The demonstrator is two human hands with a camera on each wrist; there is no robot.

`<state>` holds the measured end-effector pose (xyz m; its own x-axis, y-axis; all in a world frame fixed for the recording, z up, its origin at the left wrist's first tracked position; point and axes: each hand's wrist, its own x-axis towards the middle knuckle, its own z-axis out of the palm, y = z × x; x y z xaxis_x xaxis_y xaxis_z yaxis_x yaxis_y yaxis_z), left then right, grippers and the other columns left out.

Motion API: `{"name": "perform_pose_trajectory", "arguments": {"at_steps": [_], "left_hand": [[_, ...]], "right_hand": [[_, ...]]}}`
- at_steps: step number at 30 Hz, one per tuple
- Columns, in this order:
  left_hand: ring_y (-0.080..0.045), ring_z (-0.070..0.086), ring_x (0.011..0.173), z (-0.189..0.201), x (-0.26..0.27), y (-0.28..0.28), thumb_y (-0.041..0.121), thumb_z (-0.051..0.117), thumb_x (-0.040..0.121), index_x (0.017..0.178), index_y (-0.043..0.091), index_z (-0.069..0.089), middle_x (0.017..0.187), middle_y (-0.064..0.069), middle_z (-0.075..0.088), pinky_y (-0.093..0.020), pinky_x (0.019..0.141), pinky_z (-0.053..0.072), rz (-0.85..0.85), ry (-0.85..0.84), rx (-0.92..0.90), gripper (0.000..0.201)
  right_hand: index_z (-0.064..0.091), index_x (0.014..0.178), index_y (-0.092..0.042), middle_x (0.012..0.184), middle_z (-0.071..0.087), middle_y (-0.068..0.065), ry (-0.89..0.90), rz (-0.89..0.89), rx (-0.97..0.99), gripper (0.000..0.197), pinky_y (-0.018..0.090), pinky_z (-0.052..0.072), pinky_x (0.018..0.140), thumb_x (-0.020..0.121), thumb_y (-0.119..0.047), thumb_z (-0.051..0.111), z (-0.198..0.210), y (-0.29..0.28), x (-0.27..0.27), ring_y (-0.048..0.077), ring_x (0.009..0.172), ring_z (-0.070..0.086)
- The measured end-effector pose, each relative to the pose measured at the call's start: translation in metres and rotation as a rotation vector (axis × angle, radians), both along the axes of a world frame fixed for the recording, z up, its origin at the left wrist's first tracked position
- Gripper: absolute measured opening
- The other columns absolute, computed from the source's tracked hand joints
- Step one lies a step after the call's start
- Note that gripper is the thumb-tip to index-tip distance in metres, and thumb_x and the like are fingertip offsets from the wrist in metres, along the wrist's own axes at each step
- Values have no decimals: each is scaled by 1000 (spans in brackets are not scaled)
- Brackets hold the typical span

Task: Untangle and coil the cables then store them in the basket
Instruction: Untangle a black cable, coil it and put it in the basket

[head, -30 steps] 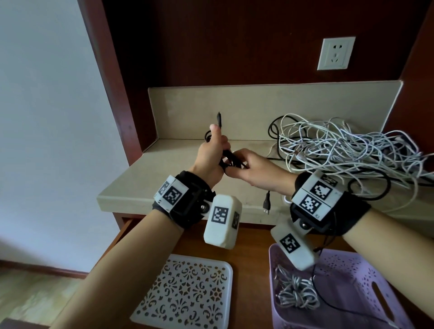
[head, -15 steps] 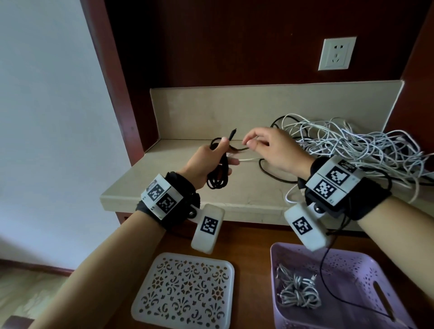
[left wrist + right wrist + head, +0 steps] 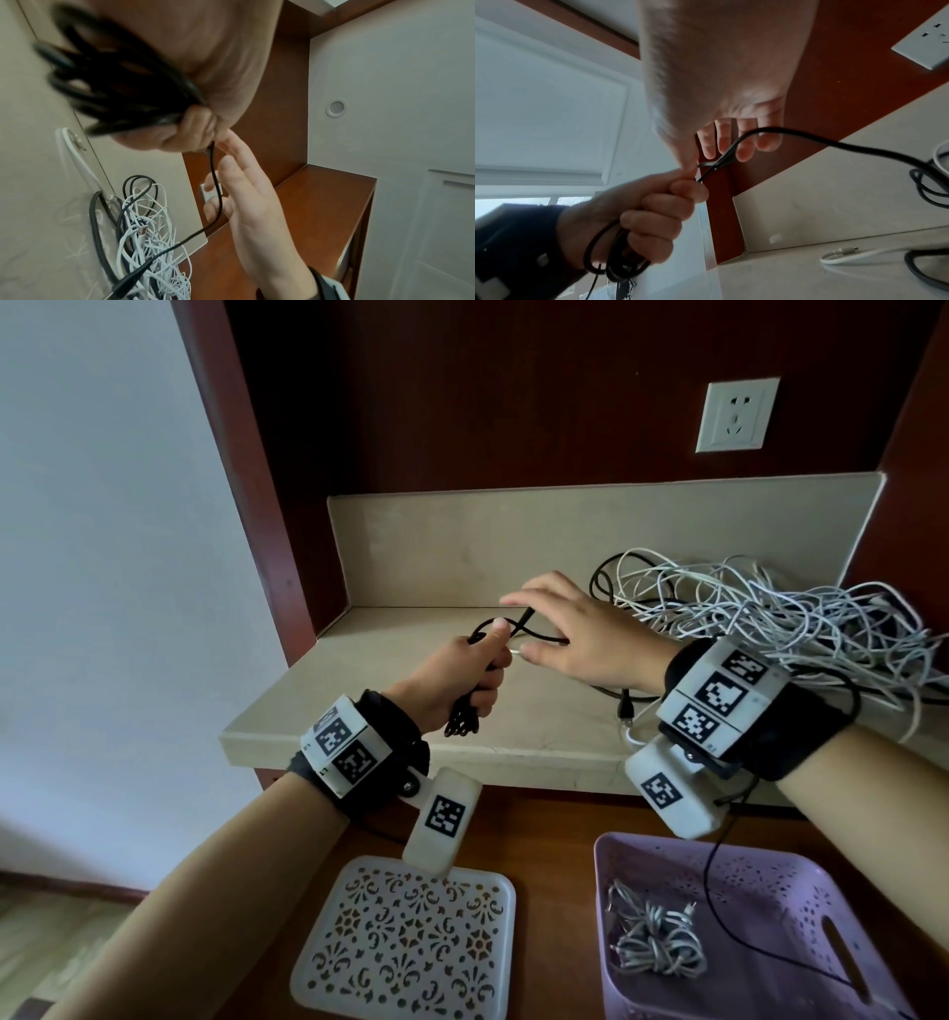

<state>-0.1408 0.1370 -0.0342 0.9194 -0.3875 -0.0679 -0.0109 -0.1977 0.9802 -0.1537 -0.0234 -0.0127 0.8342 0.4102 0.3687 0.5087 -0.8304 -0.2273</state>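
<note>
A person stands at a stone shelf [image 3: 390, 711], winding a black cable [image 3: 462, 721] into loops. The left hand [image 3: 452, 675] is closed in a fist around the bundle of loops, thumb up, with the coils hanging below the curled fingers just above the shelf. From the top of the fist the free run of the cable passes under the right hand [image 3: 580, 634], which hovers just beside the left with fingers [image 3: 744, 150] spread and straight; the strand lies across them, not pinched. The cable then trails right toward a tangle of white cables [image 3: 770, 624] heaped at the back right of the shelf, with darker leads mixed in. A white plug end [image 3: 839, 252] lies loose on the shelf. Below, on the wooden desk [image 3: 544, 834], a purple basket [image 3: 770, 875] holds one coiled grey cable [image 3: 652, 942], and a white patterned lid [image 3: 411, 942] lies flat to its left. A wall socket [image 3: 735, 415] sits on the dark panel above.
</note>
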Motion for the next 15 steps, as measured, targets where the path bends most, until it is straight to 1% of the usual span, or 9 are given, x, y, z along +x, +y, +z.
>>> {"name": "perform_pose_trajectory", "arguments": {"at_steps": [1,3,5,6,8,9,11,13,15], "left_hand": [[-7,21,33,1,-1,-1,48,30,99,63,19,32,45,9,23,-16,37,24,1,-5,-12,46],[-7,20,33,1,-2,-2,49,31,99,62,19,32,45,9,23,-17,37,22,11,-22,-33,47],[-8,19,34,1,-2,-2,50,32,98,61,20,31,45,9,22,-18,38,21,37,-52,-29,49],[-8,19,34,1,-2,-2,50,33,98,60,19,30,45,10,22,-19,39,20,51,-66,-26,49],[-8,18,35,1,-2,-2,51,34,98,60,20,29,45,10,22,-19,39,20,69,-84,-43,49],[-8,18,36,2,-2,-1,52,33,97,61,20,28,46,9,21,-19,38,20,72,-83,-55,49],[-9,18,36,4,-2,-2,57,26,96,62,20,28,48,8,20,-20,40,22,75,-52,-91,50],[-9,20,36,5,-1,-4,57,21,97,64,20,31,48,8,21,-21,41,24,86,-1,-167,51],[-9,22,36,5,0,-6,56,20,98,65,20,31,49,8,22,-20,41,26,84,43,-233,50]], "right_hand": [[43,136,-24,132,39,-7,-12,-14,-48,49,36,45,84,90,-32,57,1,2,1,10,92,52],[56,126,-22,123,50,-5,-57,-53,-80,39,37,46,82,88,-30,60,2,3,4,18,98,55],[67,107,-18,102,63,-1,-126,-107,-40,22,35,45,76,88,-27,60,5,3,6,23,93,58],[70,100,-18,93,66,2,-150,-138,-21,19,32,43,72,88,-28,61,8,3,6,24,89,59],[72,96,-18,83,67,5,-169,-178,0,18,29,38,66,87,-30,62,12,5,5,24,82,57],[72,96,-18,83,67,6,-171,-188,5,19,28,38,66,87,-31,62,13,7,5,24,81,57],[70,101,-19,89,68,7,-171,-209,40,19,29,43,70,88,-30,61,12,10,6,26,86,59],[61,113,-18,101,68,7,-150,-235,82,25,32,47,76,90,-28,57,8,11,9,27,90,60],[49,121,-12,112,62,10,-73,-244,116,30,32,44,76,95,-26,50,3,11,13,25,93,56]]}}
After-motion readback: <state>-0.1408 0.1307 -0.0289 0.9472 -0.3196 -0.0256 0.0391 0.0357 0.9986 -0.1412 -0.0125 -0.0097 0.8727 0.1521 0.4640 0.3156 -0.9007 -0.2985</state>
